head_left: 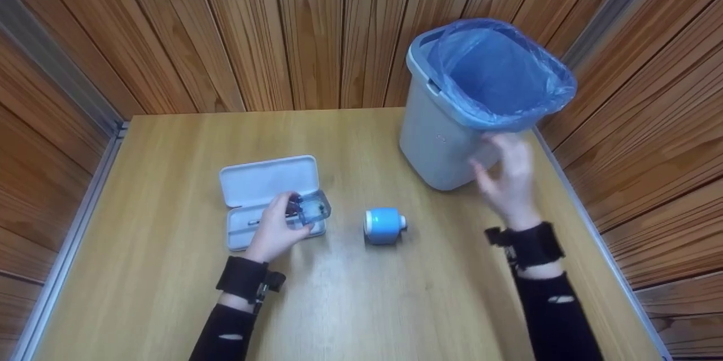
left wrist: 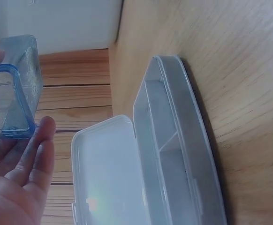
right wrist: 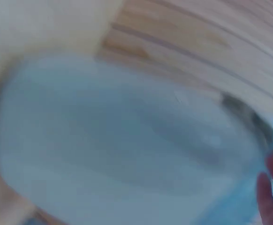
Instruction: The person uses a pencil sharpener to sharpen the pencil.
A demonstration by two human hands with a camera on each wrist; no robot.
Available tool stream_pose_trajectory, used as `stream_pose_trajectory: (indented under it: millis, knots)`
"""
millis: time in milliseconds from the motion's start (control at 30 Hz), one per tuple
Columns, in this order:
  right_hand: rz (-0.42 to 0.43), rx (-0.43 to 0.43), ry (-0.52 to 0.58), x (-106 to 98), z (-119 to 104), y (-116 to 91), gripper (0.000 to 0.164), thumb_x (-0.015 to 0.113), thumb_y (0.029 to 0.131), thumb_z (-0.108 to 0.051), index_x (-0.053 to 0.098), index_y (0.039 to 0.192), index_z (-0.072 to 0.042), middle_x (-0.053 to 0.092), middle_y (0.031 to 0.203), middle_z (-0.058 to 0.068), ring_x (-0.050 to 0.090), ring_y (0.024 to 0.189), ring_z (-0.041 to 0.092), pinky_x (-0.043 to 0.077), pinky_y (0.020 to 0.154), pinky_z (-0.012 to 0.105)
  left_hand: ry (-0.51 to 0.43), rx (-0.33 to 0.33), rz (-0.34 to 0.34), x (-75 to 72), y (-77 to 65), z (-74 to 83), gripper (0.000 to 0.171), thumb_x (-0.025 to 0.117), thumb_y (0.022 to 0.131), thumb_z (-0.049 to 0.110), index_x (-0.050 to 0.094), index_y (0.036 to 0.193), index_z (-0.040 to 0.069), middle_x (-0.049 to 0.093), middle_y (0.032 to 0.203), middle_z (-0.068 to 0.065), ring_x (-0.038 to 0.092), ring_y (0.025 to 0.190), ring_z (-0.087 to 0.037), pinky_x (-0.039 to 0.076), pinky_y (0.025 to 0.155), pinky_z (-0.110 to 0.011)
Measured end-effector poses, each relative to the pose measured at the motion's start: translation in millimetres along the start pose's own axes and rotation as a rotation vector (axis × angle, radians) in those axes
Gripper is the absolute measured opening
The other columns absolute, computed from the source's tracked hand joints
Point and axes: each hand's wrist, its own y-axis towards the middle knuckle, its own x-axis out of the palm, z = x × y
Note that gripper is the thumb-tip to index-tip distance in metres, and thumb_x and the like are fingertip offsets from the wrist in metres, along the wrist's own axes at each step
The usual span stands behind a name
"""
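My left hand (head_left: 275, 235) grips a see-through bluish plastic box (head_left: 314, 208) between thumb and fingers, above the right part of an open pencil case (head_left: 271, 177). In the left wrist view the clear box (left wrist: 21, 89) is tilted, its inside looking smeared or dusty. The case is pale, its lid folded back and its tray divided into compartments; a thin dark item shows in it beside the hand. To the right, a blue cylinder with white ends (head_left: 384, 226) lies on the table. My right hand (head_left: 513, 183), blurred, is in front of the trash bin (head_left: 432, 135), with nothing visible in it.
The tall grey bin stands at the back right, lined with a blue plastic bag (head_left: 497, 67) folded over its rim. Wooden panels (head_left: 316, 33) wall the light wooden table (head_left: 339, 304) at the back and sides.
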Motion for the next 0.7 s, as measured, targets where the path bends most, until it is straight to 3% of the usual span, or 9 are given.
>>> stream_pose_trajectory:
  millis: [100,200,367,533,700]
  knots:
    - [-0.029,0.055,-0.113,-20.1,14.5,29.6,0.064,0.078,0.063,-0.014,0.05,0.119,-0.002,0.052,0.118,0.021,0.044,0.112,0.036,0.028,0.106,0.044,0.013,0.003,0.004,-1.3,-1.0,0.9,0.07,0.075,0.068,0.022,0.044,0.128,0.0,0.052,0.123,-0.018,0.05,0.114,-0.032,0.039,0.1,-0.048]
    - [-0.208,0.124,-0.234,-37.9,34.4,49.7,0.076,0.082,0.061,-0.026,0.046,0.126,-0.009,0.045,0.129,0.019,0.037,0.122,0.035,0.02,0.108,0.05,0.016,0.004,0.0,-2.6,-2.4,2.2,0.07,0.074,0.068,0.021,0.044,0.128,0.0,0.052,0.123,-0.018,0.05,0.115,-0.033,0.039,0.1,-0.048]
    - [-0.396,0.201,-0.294,-48.3,68.4,61.2,0.067,0.083,0.061,-0.027,0.055,0.118,-0.01,0.05,0.127,0.017,0.037,0.124,0.036,0.016,0.105,0.055,0.013,-0.013,-0.014,-4.0,-4.6,1.9,0.07,0.074,0.069,0.02,0.044,0.128,-0.001,0.053,0.122,-0.018,0.051,0.114,-0.032,0.04,0.099,-0.048]
    - [-0.371,0.15,-0.267,-41.5,84.9,60.1,0.045,0.082,0.059,-0.023,0.059,0.092,-0.003,0.061,0.1,0.019,0.048,0.106,0.037,0.018,0.105,0.053,0.022,0.005,0.008,-3.1,-4.3,-1.6,0.069,0.075,0.068,0.021,0.046,0.126,-0.001,0.054,0.12,-0.017,0.052,0.111,-0.032,0.041,0.098,-0.047]
    - [-0.261,0.075,-0.199,-27.1,77.3,58.4,0.042,0.083,0.055,-0.023,0.052,0.072,0.0,0.054,0.069,0.018,0.045,0.078,0.034,0.027,0.093,0.051,0.023,0.019,0.02,-2.4,-2.1,-1.6,0.067,0.075,0.067,0.022,0.047,0.124,0.001,0.056,0.115,-0.016,0.054,0.107,-0.031,0.042,0.096,-0.046]
